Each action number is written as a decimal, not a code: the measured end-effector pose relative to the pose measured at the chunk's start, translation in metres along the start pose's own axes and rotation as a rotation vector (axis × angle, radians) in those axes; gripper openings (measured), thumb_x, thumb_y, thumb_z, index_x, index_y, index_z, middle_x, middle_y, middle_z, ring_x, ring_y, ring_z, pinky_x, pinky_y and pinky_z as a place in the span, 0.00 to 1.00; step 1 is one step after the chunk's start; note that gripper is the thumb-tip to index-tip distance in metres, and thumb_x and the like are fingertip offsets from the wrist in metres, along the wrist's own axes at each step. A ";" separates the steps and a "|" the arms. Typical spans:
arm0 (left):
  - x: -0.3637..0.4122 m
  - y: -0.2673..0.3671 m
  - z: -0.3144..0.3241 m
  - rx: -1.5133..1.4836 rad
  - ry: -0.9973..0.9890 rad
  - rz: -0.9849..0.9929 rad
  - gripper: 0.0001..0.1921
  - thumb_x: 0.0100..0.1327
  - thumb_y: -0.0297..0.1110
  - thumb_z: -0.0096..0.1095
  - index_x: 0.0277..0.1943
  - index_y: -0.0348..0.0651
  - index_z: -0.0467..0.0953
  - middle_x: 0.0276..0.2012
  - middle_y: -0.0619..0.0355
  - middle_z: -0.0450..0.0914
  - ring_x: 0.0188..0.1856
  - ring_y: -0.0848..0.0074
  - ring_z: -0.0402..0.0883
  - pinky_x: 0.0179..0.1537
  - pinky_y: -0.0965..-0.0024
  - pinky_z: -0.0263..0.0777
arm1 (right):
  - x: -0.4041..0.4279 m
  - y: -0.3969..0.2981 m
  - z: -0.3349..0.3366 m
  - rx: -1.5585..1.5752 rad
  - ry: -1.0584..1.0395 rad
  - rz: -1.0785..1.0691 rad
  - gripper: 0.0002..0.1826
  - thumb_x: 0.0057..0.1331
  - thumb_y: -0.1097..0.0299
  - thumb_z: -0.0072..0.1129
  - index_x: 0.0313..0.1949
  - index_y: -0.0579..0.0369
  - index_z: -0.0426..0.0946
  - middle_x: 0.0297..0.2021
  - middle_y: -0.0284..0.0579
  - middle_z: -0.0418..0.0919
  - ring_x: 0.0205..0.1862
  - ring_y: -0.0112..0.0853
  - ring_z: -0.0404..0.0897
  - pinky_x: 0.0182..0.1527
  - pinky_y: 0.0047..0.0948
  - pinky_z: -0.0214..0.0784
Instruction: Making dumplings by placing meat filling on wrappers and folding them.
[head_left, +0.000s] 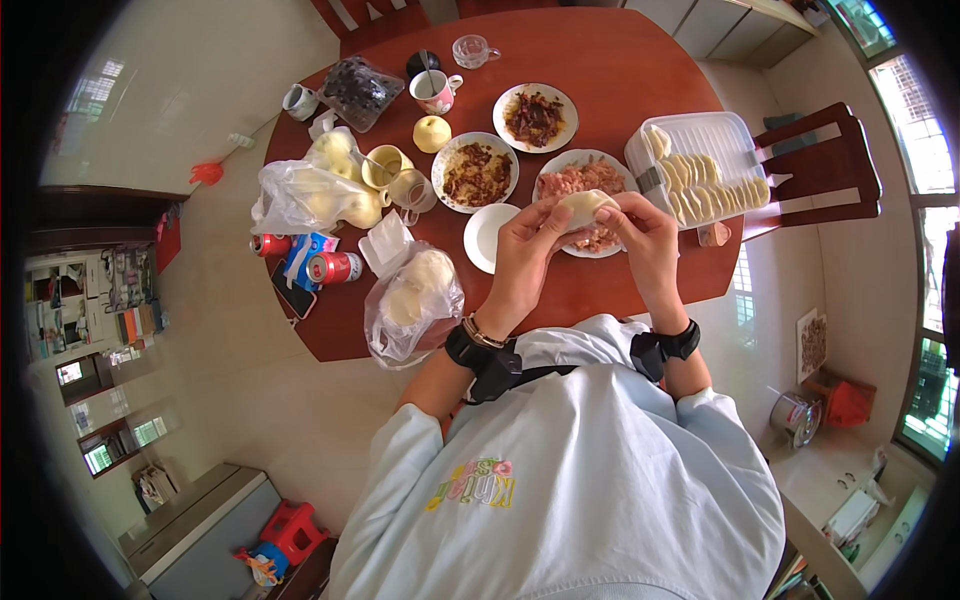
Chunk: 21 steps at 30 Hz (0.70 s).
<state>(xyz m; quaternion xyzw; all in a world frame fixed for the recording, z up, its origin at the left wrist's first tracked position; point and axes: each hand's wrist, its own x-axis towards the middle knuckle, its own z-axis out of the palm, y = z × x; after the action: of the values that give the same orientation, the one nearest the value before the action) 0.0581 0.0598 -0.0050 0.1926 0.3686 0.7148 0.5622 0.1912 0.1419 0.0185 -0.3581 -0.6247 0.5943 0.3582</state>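
Note:
Between the fingertips of my left hand (526, 251) and my right hand (643, 232) is a folded dumpling (586, 208), pinched by both. Beneath it stands a plate of raw minced meat (581, 176), partly covered by my hands. Just to the right, a clear plastic box (701, 135) holds rows of folded dumplings (716, 196). A small white dish (484, 234) sits beside my left hand. Round dough wrappers (420, 281) lie in an open plastic bag (379, 330) near the table's front edge.
Two plates of cooked food (474, 176) stand behind the small dish. At left are a bag of pears (322, 191), a peeled-looking fruit (432, 133), mugs (433, 91), red cans (334, 268) and a phone (292, 291). A wooden chair (821, 165) is at the right.

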 end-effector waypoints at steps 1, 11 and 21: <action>0.000 0.001 0.001 0.004 -0.010 -0.001 0.15 0.69 0.33 0.51 0.52 0.31 0.72 0.46 0.53 0.79 0.47 0.74 0.79 0.51 0.69 0.75 | -0.001 0.001 0.000 0.000 0.001 0.001 0.04 0.61 0.74 0.62 0.33 0.62 0.79 0.25 0.32 0.75 0.29 0.15 0.69 0.32 0.15 0.61; 0.000 0.003 0.000 0.003 0.041 0.024 0.13 0.65 0.30 0.58 0.47 0.29 0.76 0.42 0.53 0.81 0.42 0.78 0.80 0.46 0.74 0.76 | 0.004 -0.007 -0.002 0.019 -0.059 -0.074 0.06 0.58 0.75 0.64 0.34 0.63 0.80 0.29 0.35 0.77 0.28 0.17 0.68 0.29 0.17 0.59; -0.002 0.005 0.002 0.181 0.032 0.055 0.12 0.66 0.30 0.57 0.47 0.30 0.76 0.41 0.53 0.81 0.42 0.76 0.81 0.47 0.72 0.76 | 0.005 -0.012 -0.009 -0.203 -0.124 -0.133 0.07 0.57 0.76 0.64 0.35 0.65 0.79 0.32 0.36 0.78 0.30 0.19 0.70 0.31 0.18 0.60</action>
<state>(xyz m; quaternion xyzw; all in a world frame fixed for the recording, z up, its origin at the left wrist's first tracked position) 0.0569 0.0581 -0.0001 0.2413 0.4353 0.6968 0.5164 0.1968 0.1499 0.0310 -0.3128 -0.7248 0.5242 0.3194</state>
